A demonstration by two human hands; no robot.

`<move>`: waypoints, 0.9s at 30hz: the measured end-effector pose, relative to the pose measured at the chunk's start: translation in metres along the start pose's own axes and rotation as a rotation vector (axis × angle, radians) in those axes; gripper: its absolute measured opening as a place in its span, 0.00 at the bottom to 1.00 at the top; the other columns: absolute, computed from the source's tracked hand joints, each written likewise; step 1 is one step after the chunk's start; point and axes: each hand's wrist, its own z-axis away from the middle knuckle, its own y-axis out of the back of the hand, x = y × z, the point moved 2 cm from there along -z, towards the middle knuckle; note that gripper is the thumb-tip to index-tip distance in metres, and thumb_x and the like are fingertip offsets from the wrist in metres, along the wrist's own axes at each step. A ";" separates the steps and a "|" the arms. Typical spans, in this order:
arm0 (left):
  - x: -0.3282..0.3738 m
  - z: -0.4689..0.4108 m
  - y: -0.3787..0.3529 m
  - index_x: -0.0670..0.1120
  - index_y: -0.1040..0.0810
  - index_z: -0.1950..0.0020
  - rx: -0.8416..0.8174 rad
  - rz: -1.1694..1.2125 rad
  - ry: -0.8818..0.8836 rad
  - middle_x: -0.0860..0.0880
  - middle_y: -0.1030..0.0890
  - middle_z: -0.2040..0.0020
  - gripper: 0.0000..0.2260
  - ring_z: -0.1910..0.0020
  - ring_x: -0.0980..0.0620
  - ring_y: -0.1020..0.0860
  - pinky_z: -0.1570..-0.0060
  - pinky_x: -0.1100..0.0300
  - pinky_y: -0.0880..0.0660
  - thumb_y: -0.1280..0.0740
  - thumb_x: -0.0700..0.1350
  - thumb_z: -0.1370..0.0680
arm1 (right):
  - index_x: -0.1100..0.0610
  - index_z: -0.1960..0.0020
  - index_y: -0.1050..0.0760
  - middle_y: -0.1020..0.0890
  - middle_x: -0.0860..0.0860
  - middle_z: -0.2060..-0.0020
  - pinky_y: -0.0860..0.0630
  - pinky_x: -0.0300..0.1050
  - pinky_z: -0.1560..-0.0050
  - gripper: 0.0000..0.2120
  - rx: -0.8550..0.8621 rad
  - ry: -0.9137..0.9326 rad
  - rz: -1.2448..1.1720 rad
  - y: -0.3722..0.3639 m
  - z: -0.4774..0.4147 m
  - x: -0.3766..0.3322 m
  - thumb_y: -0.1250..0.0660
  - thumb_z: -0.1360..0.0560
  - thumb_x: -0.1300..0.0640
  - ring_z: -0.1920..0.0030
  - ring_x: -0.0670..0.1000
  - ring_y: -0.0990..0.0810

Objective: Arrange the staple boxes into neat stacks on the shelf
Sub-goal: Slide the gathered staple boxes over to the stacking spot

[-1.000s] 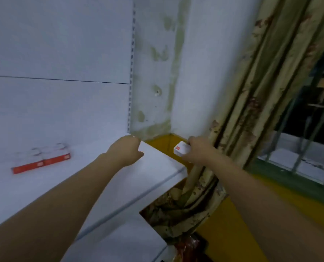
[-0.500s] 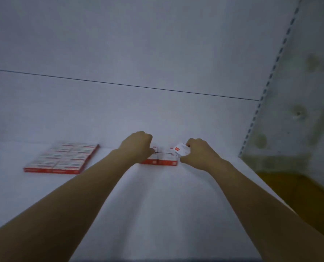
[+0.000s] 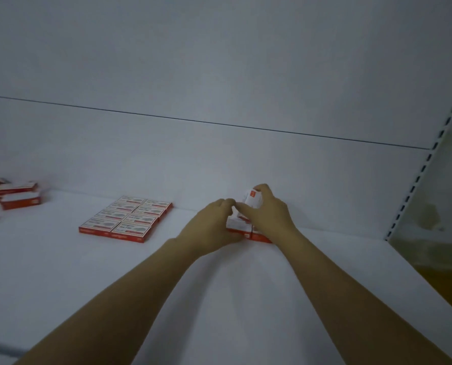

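Note:
My right hand (image 3: 268,214) pinches a small white and red staple box (image 3: 252,201), tilted on edge above a low row of red-sided boxes (image 3: 259,237) near the back of the white shelf (image 3: 219,299). My left hand (image 3: 214,225) is right beside it, its curled fingers resting on the left boxes of that row and touching the right hand's fingertips. Both hands cover most of the row. A flat block of several staple boxes (image 3: 126,218), laid two wide, lies to the left.
Several loose staple boxes (image 3: 14,196) lie jumbled at the far left edge. The shelf's white back panel (image 3: 219,114) rises behind. A slotted upright (image 3: 425,164) ends the shelf on the right, with a stained wall and yellow floor beyond.
The view swung left from the shelf's right end and curtain to the shelf. My right hand carried the box over the small row, and both hands closed together there.

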 end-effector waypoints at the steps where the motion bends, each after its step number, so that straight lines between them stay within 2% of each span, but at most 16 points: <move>1: -0.001 -0.001 -0.002 0.47 0.32 0.33 0.036 0.047 -0.004 0.50 0.25 0.43 0.28 0.45 0.53 0.27 0.51 0.66 0.34 0.27 0.51 0.30 | 0.51 0.39 0.34 0.23 0.50 0.52 0.27 0.34 0.64 0.25 0.014 -0.043 -0.077 0.001 0.000 0.000 0.31 0.30 0.41 0.55 0.50 0.24; 2: -0.002 -0.002 -0.005 0.47 0.32 0.33 0.062 0.071 -0.011 0.50 0.25 0.43 0.29 0.46 0.53 0.27 0.52 0.66 0.34 0.26 0.51 0.30 | 0.53 0.40 0.34 0.24 0.49 0.53 0.29 0.33 0.67 0.26 0.024 -0.082 -0.146 0.002 -0.001 0.002 0.31 0.30 0.41 0.56 0.49 0.25; 4: -0.005 -0.007 -0.013 0.46 0.29 0.36 0.110 0.090 -0.029 0.48 0.24 0.45 0.25 0.50 0.53 0.26 0.53 0.65 0.31 0.26 0.51 0.30 | 0.55 0.40 0.33 0.23 0.50 0.53 0.30 0.34 0.66 0.24 0.035 -0.112 -0.224 0.000 -0.002 0.005 0.32 0.28 0.42 0.56 0.48 0.25; 6: -0.008 -0.012 -0.020 0.44 0.28 0.37 0.169 0.132 -0.020 0.46 0.23 0.46 0.22 0.52 0.51 0.25 0.53 0.61 0.27 0.28 0.47 0.28 | 0.56 0.44 0.31 0.21 0.51 0.52 0.26 0.35 0.64 0.18 0.046 -0.128 -0.309 -0.005 -0.003 0.010 0.35 0.25 0.44 0.55 0.49 0.22; 8: -0.012 -0.016 -0.027 0.44 0.28 0.34 0.204 0.169 -0.023 0.46 0.24 0.45 0.22 0.50 0.50 0.24 0.51 0.61 0.26 0.29 0.43 0.27 | 0.55 0.47 0.31 0.19 0.54 0.52 0.20 0.44 0.56 0.14 0.063 -0.178 -0.459 -0.008 -0.006 0.016 0.36 0.24 0.46 0.54 0.51 0.19; 10: -0.017 -0.018 -0.033 0.43 0.30 0.32 0.246 0.204 -0.051 0.46 0.26 0.42 0.24 0.48 0.50 0.25 0.50 0.66 0.27 0.29 0.40 0.27 | 0.57 0.48 0.30 0.20 0.56 0.53 0.18 0.49 0.56 0.11 0.057 -0.197 -0.592 -0.007 -0.006 0.020 0.37 0.23 0.49 0.54 0.54 0.18; 13: -0.022 -0.021 -0.038 0.42 0.32 0.30 0.290 0.237 -0.080 0.45 0.30 0.41 0.26 0.47 0.51 0.26 0.51 0.78 0.31 0.30 0.37 0.27 | 0.58 0.45 0.29 0.20 0.57 0.51 0.18 0.43 0.62 0.10 0.048 -0.169 -0.708 -0.005 -0.004 0.028 0.39 0.21 0.52 0.52 0.55 0.18; 15: -0.024 -0.025 -0.039 0.43 0.34 0.28 0.302 0.218 -0.115 0.45 0.31 0.40 0.28 0.46 0.53 0.28 0.50 0.80 0.34 0.31 0.36 0.27 | 0.56 0.43 0.29 0.19 0.55 0.51 0.19 0.38 0.63 0.09 0.051 -0.100 -0.724 -0.006 -0.001 0.035 0.40 0.20 0.53 0.53 0.50 0.17; 18: -0.027 -0.030 -0.037 0.44 0.38 0.26 0.327 0.178 -0.148 0.46 0.31 0.40 0.30 0.45 0.55 0.31 0.46 0.75 0.34 0.31 0.36 0.26 | 0.51 0.40 0.30 0.19 0.46 0.54 0.20 0.36 0.61 0.09 0.012 0.013 -0.710 -0.005 -0.001 0.037 0.42 0.20 0.56 0.57 0.45 0.16; 19: -0.029 -0.030 -0.035 0.45 0.39 0.26 0.337 0.187 -0.147 0.47 0.30 0.40 0.31 0.47 0.56 0.30 0.47 0.76 0.34 0.31 0.36 0.26 | 0.51 0.40 0.30 0.19 0.46 0.53 0.20 0.37 0.60 0.10 -0.006 0.038 -0.699 -0.004 -0.001 0.037 0.42 0.20 0.57 0.56 0.44 0.17; 22: -0.032 -0.030 -0.029 0.48 0.40 0.26 0.337 0.206 -0.120 0.52 0.32 0.43 0.32 0.53 0.57 0.29 0.53 0.81 0.32 0.30 0.37 0.26 | 0.52 0.37 0.29 0.20 0.51 0.45 0.19 0.43 0.51 0.12 -0.080 0.059 -0.705 -0.002 -0.003 0.036 0.40 0.21 0.58 0.48 0.52 0.18; 24: -0.032 -0.031 -0.025 0.48 0.37 0.27 0.320 0.286 -0.082 0.55 0.32 0.45 0.30 0.58 0.58 0.27 0.55 0.79 0.29 0.30 0.38 0.26 | 0.51 0.36 0.29 0.21 0.50 0.42 0.20 0.46 0.46 0.17 -0.122 0.053 -0.689 0.000 -0.002 0.037 0.35 0.23 0.58 0.45 0.52 0.19; 27: -0.031 -0.032 -0.016 0.48 0.27 0.33 0.261 0.458 0.041 0.52 0.28 0.44 0.24 0.57 0.59 0.25 0.55 0.74 0.25 0.28 0.38 0.28 | 0.47 0.35 0.28 0.21 0.43 0.42 0.22 0.47 0.44 0.21 -0.114 0.054 -0.535 0.006 -0.002 0.039 0.30 0.27 0.56 0.44 0.49 0.20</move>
